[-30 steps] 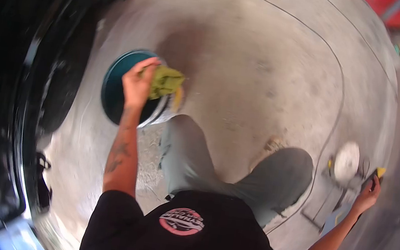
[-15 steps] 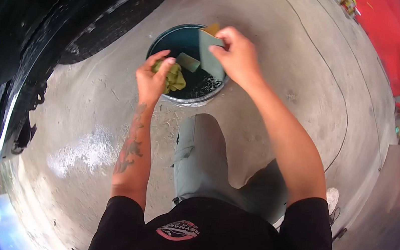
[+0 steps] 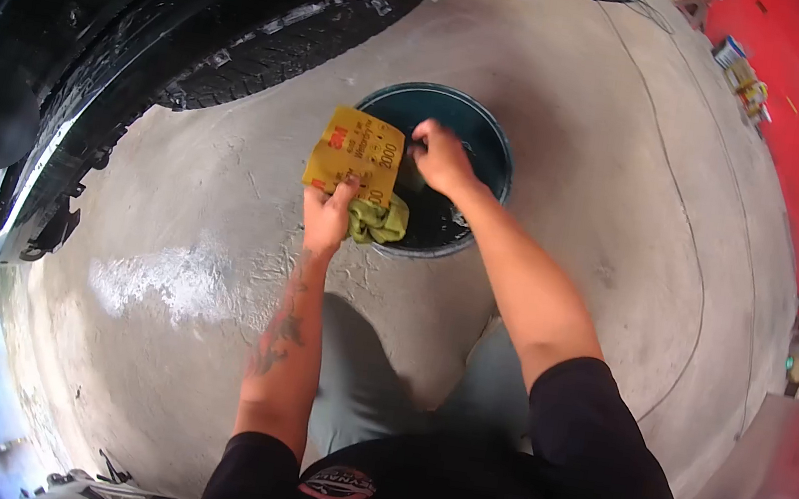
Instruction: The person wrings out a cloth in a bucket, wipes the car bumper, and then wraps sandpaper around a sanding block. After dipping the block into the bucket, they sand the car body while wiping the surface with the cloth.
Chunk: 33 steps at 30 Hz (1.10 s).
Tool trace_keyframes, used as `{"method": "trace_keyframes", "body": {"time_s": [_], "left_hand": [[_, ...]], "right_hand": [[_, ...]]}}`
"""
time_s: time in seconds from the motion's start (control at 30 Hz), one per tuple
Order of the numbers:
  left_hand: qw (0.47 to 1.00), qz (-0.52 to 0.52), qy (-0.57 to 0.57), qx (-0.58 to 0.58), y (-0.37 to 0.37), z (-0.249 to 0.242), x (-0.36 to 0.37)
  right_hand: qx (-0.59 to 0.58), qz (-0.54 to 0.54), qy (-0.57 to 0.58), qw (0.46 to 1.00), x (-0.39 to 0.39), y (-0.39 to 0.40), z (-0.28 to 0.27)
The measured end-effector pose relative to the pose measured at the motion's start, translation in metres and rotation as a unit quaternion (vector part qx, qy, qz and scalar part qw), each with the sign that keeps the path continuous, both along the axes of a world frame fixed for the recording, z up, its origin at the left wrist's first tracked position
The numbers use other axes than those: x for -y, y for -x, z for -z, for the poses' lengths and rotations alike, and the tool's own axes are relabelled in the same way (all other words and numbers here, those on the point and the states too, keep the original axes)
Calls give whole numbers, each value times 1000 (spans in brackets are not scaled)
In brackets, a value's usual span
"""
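My left hand [image 3: 326, 218] is closed on a yellow-backed sheet of sandpaper [image 3: 360, 148] printed "3M" and "2000". A crumpled olive-green cloth [image 3: 385, 219] is bunched in the same hand, under the sheet. Both hang over the near left rim of a dark green bucket [image 3: 497, 133] with dark water in it. Over the bucket's middle, my right hand [image 3: 446, 163] has its fingers curled, close to the sheet's right edge. What those fingers hold, if anything, cannot be made out. A pale greenish block [image 3: 413, 179] shows partly below them.
A black car body part [image 3: 276, 36] stands to the upper left. Cables [image 3: 667, 169] run along the concrete floor [image 3: 578, 122] at right. Small containers [image 3: 740, 77] sit by a red surface [image 3: 790, 119]. A whitish patch [image 3: 163, 281] marks the floor at left.
The sandpaper has passed from my right hand to my left, its yellow back now facing up. My right hand has lowered over the bucket. The whole view has shifted.
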<state>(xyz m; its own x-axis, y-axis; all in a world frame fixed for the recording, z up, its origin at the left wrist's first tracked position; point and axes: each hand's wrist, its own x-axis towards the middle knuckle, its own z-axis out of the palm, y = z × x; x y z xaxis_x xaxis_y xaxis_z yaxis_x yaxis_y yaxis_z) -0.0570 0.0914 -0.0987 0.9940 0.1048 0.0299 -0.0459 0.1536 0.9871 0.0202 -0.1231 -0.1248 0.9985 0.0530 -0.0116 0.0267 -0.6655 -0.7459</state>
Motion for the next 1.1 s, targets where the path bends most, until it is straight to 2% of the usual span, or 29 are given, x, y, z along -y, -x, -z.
{"method": "trace_keyframes", "body": {"time_s": [0.07, 0.1, 0.17, 0.27, 0.3, 0.37, 0.47, 0.5, 0.63, 0.8, 0.9, 1.1], "left_hand": [[1000, -5, 16, -18, 4, 6, -5], [999, 3, 25, -24, 6, 8, -5], [999, 10, 42, -31, 8, 6, -10], [999, 3, 18, -50, 7, 11, -14], [998, 5, 24, -61, 7, 9, -11], [996, 9, 21, -81, 8, 3, -5], [997, 24, 20, -75, 3, 1, -3], [997, 27, 20, -72, 1, 2, -3], [995, 66, 19, -74, -7, 10, -4], [987, 133, -23, -82, -6, -3, -2], [978, 185, -41, -89, -3, -16, 0], [972, 229, -11, -59, 6, -24, 4]], "right_hand": [[-103, -38, 156, 982, -26, -11, 24], [-96, -60, 196, 974, -39, -16, 40], [-5, -120, 277, 953, -46, -31, 100], [-40, -163, 222, 960, -44, -47, 172], [-68, -147, 214, 963, -42, -44, 160], [-125, -107, 207, 965, -29, -32, 97], [-25, -128, 68, 989, 9, -49, 75], [-65, -62, 32, 995, 7, -44, 38], [20, -121, -92, 988, 1, 5, -73], [108, -226, -95, 964, -27, 40, -82], [149, -211, -99, 961, -30, 44, -77], [109, -189, -133, 967, -25, 51, -81]]}}
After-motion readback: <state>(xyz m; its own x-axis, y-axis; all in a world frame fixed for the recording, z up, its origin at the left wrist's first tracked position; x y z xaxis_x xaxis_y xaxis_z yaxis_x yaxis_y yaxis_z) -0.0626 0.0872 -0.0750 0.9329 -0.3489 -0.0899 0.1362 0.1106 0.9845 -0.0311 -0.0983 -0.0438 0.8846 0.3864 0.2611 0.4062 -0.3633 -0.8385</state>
